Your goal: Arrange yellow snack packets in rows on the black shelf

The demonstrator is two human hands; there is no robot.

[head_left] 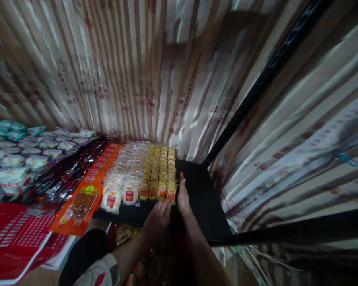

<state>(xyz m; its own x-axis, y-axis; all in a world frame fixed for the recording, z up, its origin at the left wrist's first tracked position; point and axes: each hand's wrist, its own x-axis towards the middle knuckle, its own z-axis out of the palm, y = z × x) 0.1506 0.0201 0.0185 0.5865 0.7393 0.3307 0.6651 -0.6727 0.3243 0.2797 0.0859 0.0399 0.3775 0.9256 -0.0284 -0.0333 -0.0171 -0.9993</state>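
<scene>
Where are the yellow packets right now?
Head view, just below centre: the yellow packets sit on the black shelf between the white cakes and right hand, left hand at their front.

The only view is head-worn, set above and behind the left hand (158,217) and right hand (183,197) — it faces forward and down, over the black shelf (201,198) under them, to the striped sheeting (131,79) beyond. It sits near — both forearms (199,246) run in from below the hands.
</scene>
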